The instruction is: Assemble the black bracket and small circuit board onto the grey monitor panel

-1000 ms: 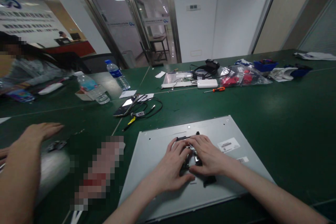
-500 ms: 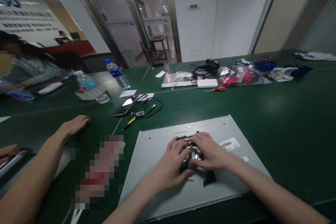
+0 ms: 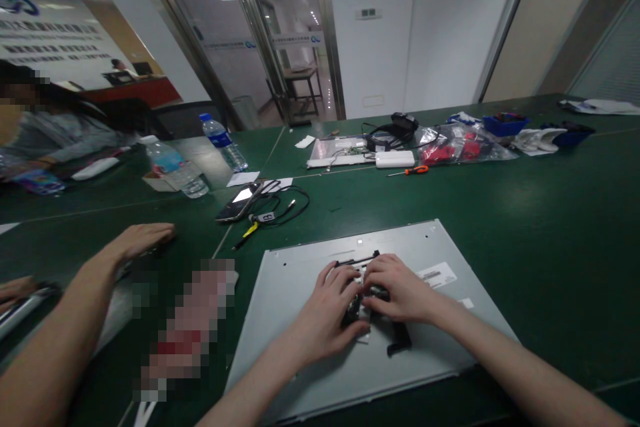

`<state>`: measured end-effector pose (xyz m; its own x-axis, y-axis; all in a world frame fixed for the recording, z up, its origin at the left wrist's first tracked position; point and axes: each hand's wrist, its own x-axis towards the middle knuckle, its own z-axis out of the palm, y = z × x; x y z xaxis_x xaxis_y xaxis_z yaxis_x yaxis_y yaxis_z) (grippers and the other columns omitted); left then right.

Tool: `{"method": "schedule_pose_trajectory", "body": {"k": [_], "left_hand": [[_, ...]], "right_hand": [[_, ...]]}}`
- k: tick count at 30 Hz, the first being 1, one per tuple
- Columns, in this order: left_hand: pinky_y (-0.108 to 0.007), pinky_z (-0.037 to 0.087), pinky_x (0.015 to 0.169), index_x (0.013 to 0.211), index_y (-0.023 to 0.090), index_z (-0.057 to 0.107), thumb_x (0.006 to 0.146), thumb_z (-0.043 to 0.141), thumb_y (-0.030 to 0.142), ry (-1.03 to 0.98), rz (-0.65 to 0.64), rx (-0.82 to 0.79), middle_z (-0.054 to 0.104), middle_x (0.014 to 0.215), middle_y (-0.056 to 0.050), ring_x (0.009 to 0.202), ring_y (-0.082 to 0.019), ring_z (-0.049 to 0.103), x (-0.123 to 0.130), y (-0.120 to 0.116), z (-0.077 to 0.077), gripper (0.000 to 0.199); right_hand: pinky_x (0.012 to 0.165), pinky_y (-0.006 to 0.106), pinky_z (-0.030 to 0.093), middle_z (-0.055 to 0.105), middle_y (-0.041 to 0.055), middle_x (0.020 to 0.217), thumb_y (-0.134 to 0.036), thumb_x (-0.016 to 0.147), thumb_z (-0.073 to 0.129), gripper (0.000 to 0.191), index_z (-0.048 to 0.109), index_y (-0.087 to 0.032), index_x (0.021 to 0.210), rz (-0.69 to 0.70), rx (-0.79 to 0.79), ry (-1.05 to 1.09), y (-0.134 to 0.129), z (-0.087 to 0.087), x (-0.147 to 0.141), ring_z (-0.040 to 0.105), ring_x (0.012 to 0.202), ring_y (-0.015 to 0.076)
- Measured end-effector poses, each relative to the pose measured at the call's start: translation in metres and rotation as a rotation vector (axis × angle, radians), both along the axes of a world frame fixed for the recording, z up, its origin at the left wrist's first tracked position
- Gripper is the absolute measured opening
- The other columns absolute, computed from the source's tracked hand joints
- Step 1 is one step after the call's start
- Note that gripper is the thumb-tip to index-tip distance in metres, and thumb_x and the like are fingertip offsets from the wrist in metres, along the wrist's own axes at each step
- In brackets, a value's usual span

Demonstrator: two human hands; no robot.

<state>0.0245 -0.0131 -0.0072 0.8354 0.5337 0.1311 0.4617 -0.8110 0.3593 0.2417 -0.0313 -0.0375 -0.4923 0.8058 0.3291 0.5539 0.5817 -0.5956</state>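
A flat grey metal panel (image 3: 310,320) lies on the green table in front of me, with a white label (image 3: 439,275) on its right part. Small dark and shiny parts are gathered at its middle, between my hands. My left hand (image 3: 333,310) curls round them from the left, fingers bent. From the right, my right hand (image 3: 397,287) has its bent fingers on the same parts. What exactly the fingers grip is hidden. A black bracket piece (image 3: 400,339) pokes out below my right hand, and a thin black strip (image 3: 356,260) shows above the fingers.
Another person's hand (image 3: 143,239) rests on the table at the left, near a blurred-out reddish object (image 3: 190,320). Beyond the panel are a phone (image 3: 239,203) with cables, two bottles (image 3: 224,143), an orange screwdriver (image 3: 416,171), a white box (image 3: 395,159) and plastic bags (image 3: 465,145).
My right hand's fingers have shifted slightly and drawn in, uncovering more of the dark parts. My left hand is almost unmoved. The other person's hand at the left has flattened a little.
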Motion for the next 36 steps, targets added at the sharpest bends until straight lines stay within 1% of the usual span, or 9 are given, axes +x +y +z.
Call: {"method": "schedule_pose_trajectory", "body": {"k": [3, 6, 11, 14, 19, 23, 28, 33, 36], "left_hand": [[-0.063, 0.024, 0.118, 0.134, 0.029, 0.047, 0.082, 0.075, 0.032, -0.008, -0.003, -0.004, 0.054, 0.133, -0.009, 0.130, -0.034, 0.046, 0.0000, -0.0001, 0.0002, 0.059], [-0.062, 0.025, 0.117, 0.133, 0.028, 0.048, 0.083, 0.074, 0.033, -0.007, -0.009, -0.011, 0.054, 0.132, -0.009, 0.129, -0.034, 0.047, 0.0002, -0.0003, 0.0012, 0.057], [-0.061, 0.025, 0.118, 0.134, 0.029, 0.047, 0.083, 0.074, 0.035, -0.022, -0.013, -0.016, 0.055, 0.133, -0.008, 0.129, -0.033, 0.047, 0.0010, -0.0001, 0.0014, 0.058], [-0.061, 0.024, 0.119, 0.136, 0.027, 0.046, 0.085, 0.072, 0.036, -0.023, -0.017, -0.020, 0.054, 0.134, -0.008, 0.130, -0.034, 0.047, 0.0010, -0.0001, 0.0020, 0.057], [-0.060, 0.023, 0.120, 0.135, 0.027, 0.046, 0.090, 0.064, 0.029, -0.017, -0.023, -0.028, 0.054, 0.135, -0.008, 0.131, -0.031, 0.046, 0.0004, -0.0011, 0.0048, 0.048], [-0.059, 0.025, 0.120, 0.131, 0.028, 0.048, 0.088, 0.062, 0.023, -0.021, -0.016, -0.018, 0.055, 0.133, -0.006, 0.130, -0.030, 0.047, 0.0013, -0.0016, 0.0045, 0.046], [-0.060, 0.026, 0.119, 0.130, 0.028, 0.048, 0.086, 0.063, 0.024, -0.031, -0.021, -0.006, 0.054, 0.134, -0.007, 0.129, -0.030, 0.047, 0.0017, -0.0005, 0.0018, 0.047], [-0.059, 0.025, 0.119, 0.127, 0.028, 0.050, 0.085, 0.065, 0.024, -0.019, -0.026, -0.009, 0.052, 0.135, -0.007, 0.131, -0.031, 0.045, 0.0011, 0.0007, 0.0008, 0.045], [-0.059, 0.026, 0.119, 0.127, 0.028, 0.050, 0.083, 0.069, 0.026, -0.027, -0.025, -0.009, 0.051, 0.135, -0.008, 0.130, -0.031, 0.044, 0.0011, 0.0011, 0.0000, 0.049]], "right_hand": [[0.097, 0.043, 0.041, 0.070, 0.0049, 0.099, -0.024, 0.086, 0.071, 0.008, 0.069, -0.020, 0.093, 0.004, -0.001, 0.000, 0.0002, 0.0008, -0.0005, 0.060, 0.101, 0.0238], [0.095, 0.043, 0.043, 0.070, 0.0050, 0.100, -0.023, 0.087, 0.070, 0.009, 0.071, -0.020, 0.095, 0.011, 0.000, 0.004, 0.0001, 0.0018, -0.0010, 0.061, 0.101, 0.0236], [0.095, 0.043, 0.044, 0.071, 0.0058, 0.101, -0.021, 0.086, 0.069, 0.010, 0.071, -0.020, 0.096, 0.012, 0.008, 0.012, -0.0002, 0.0011, -0.0022, 0.061, 0.101, 0.0239], [0.095, 0.043, 0.044, 0.070, 0.0063, 0.103, -0.021, 0.085, 0.070, 0.012, 0.070, -0.020, 0.097, 0.011, 0.001, 0.017, -0.0002, -0.0004, -0.0026, 0.061, 0.102, 0.0243], [0.096, 0.043, 0.044, 0.070, 0.0063, 0.103, -0.020, 0.083, 0.070, 0.014, 0.068, -0.020, 0.097, 0.016, 0.003, 0.017, -0.0004, -0.0007, -0.0027, 0.061, 0.102, 0.0245], [0.096, 0.043, 0.044, 0.069, 0.0070, 0.103, -0.021, 0.081, 0.070, 0.017, 0.066, -0.019, 0.097, 0.014, 0.005, 0.021, -0.0013, 0.0000, -0.0032, 0.060, 0.102, 0.0251], [0.098, 0.045, 0.044, 0.068, 0.0090, 0.110, -0.021, 0.076, 0.068, 0.028, 0.064, -0.019, 0.104, 0.010, -0.013, 0.005, -0.0027, -0.0011, -0.0046, 0.059, 0.107, 0.0270], [0.099, 0.046, 0.044, 0.067, 0.0094, 0.113, -0.021, 0.077, 0.067, 0.030, 0.063, -0.019, 0.107, 0.010, -0.027, -0.007, -0.0036, -0.0013, -0.0052, 0.058, 0.109, 0.0272], [0.099, 0.045, 0.044, 0.066, 0.0103, 0.114, -0.021, 0.076, 0.069, 0.030, 0.063, -0.018, 0.106, 0.007, -0.030, -0.002, -0.0039, 0.0003, -0.0050, 0.057, 0.110, 0.0273]]}}
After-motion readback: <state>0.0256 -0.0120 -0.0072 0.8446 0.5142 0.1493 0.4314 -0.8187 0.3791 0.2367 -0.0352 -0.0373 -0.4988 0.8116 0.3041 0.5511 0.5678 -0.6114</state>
